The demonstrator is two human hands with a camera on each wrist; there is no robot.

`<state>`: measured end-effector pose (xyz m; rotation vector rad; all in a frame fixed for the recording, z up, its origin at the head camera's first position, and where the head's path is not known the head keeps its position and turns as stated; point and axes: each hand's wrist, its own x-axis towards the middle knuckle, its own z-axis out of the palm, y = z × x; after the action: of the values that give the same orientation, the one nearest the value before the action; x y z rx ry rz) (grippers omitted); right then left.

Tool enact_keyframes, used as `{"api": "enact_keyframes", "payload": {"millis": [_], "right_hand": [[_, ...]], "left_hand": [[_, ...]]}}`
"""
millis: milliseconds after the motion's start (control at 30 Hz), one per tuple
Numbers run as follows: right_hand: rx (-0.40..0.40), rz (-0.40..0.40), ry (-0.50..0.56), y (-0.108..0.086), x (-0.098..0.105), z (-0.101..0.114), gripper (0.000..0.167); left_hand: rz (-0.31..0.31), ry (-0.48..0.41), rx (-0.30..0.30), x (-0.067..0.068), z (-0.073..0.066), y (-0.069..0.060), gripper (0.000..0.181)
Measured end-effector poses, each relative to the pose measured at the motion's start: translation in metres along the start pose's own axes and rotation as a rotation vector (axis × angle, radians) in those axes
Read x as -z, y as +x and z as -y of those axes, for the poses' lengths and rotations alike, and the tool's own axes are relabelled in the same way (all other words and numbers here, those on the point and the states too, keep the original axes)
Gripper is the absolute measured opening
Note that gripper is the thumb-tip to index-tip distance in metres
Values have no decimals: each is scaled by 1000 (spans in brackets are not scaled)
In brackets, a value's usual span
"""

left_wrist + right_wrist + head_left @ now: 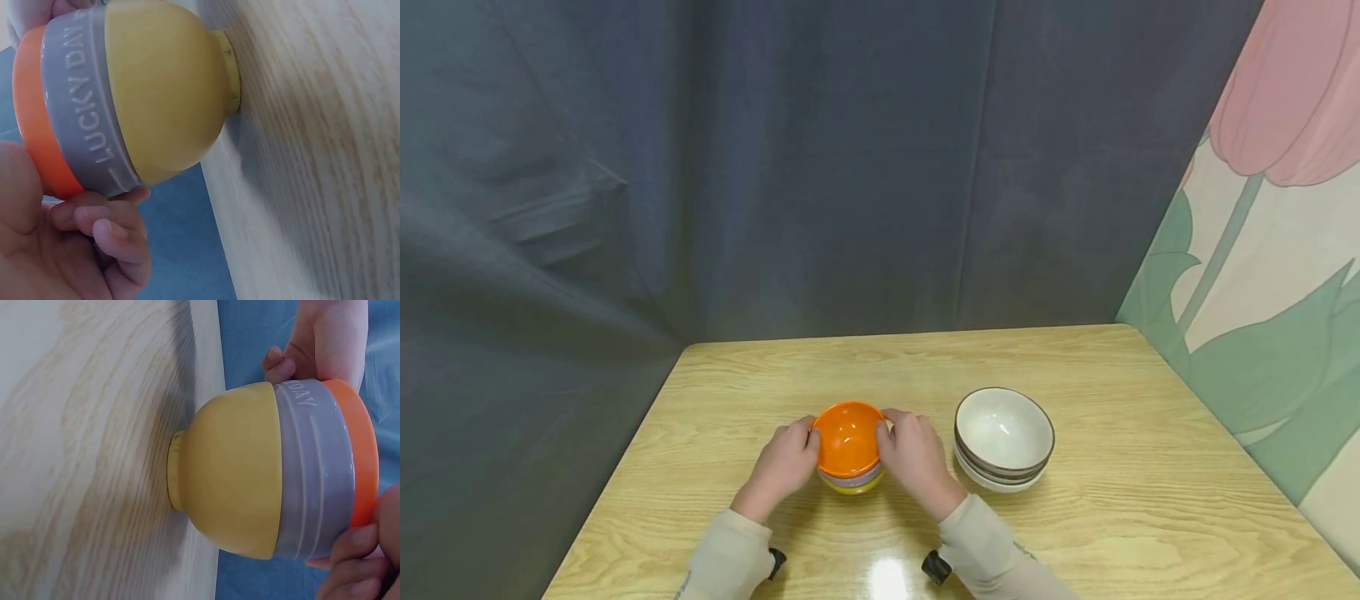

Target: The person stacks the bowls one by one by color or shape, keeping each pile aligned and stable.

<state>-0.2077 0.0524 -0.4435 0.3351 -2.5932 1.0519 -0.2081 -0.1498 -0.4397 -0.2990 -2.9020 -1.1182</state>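
Three bowls sit nested in one stack: an orange bowl (848,440) on top, a grey-purple bowl (84,119) with raised lettering in the middle, and a yellow bowl (234,472) at the bottom. The yellow bowl's foot appears to rest on the wooden table. My left hand (781,461) pinches the orange rim on the left, thumb at the inner side and fingers beneath. On the opposite side my right hand (916,452) pinches the same rim, its fingertips lying near the grey-purple bowl in the right wrist view. The orange bowl's lower part is hidden inside the stack.
A second stack of white bowls (1004,427) with dark rims stands just right of my right hand on the wooden table (1150,467). Dark cloth (850,167) hangs behind the table and at the left. A wall with a painted tulip (1285,92) borders the right side.
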Motion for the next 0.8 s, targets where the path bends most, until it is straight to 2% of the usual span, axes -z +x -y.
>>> {"api": "enact_keyframes", "payload": {"millis": [400,533,667,800], "right_hand": [[-9,39,-1,-2,0,-2,29],[-11,48,30,-1,0,-3,29],[-43,49,50,2,0,-3,29],[-75,97,43,0,-1,-3,33]], "left_hand": [[35,4,10,-1,3,-2,32],[25,10,1,-1,4,0,30],[16,3,-13,-1,3,3,29],[38,-15,13,0,4,2,30]]}}
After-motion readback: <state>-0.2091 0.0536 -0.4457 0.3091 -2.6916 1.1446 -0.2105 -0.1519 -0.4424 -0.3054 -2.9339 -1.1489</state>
